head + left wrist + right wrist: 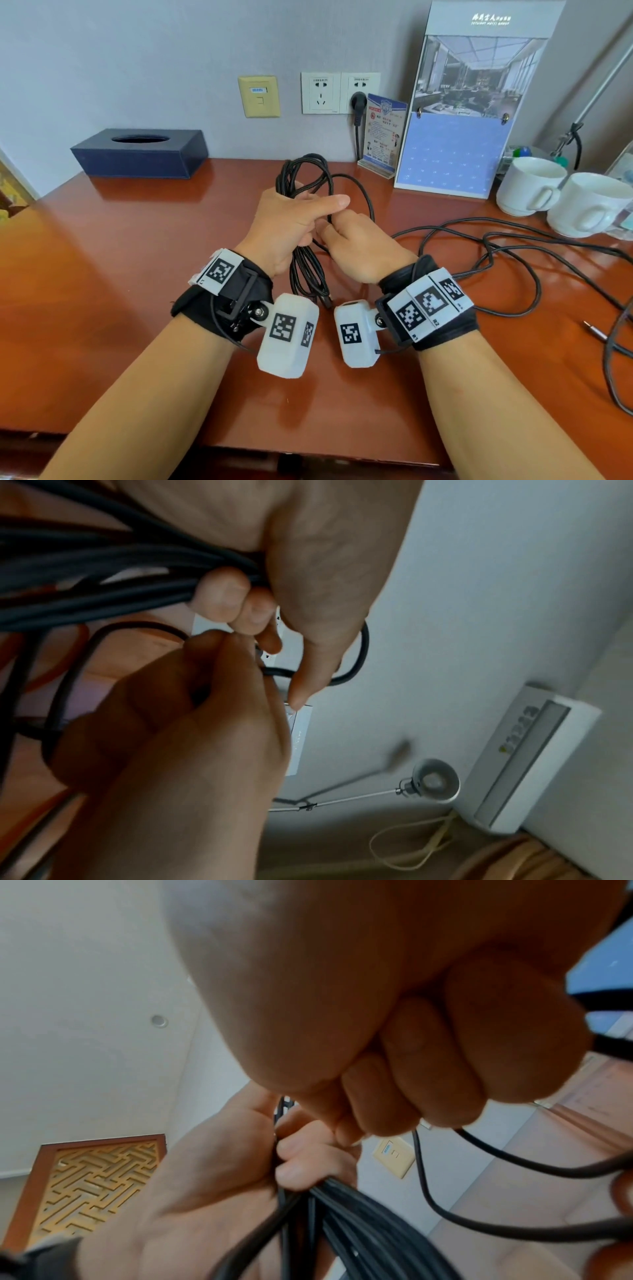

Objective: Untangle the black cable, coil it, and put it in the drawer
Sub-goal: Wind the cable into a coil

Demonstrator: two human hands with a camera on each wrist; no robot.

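The left hand holds a bundle of loops of the black cable above the middle of the tabletop; its grip is closed around the bundle, with the thumb stretched out to the right. The right hand is just beside it, touching it, and its grip is narrow, the curled fingers pinching one strand of the same cable. The loops rise above the left hand toward the wall and hang down between the two wrists. The loose part of the cable runs from the right hand to the right, where it lies in wide curves on the tabletop, near two white cups at the far right. A blue display stand and a small card holder stand at the far edge, close behind the hands. A dark tissue box sits at the far left edge, well apart from the hands. The left half of the tabletop and the near strip toward its front edge give open room. A metal plug tip lies on the tabletop at the near right.
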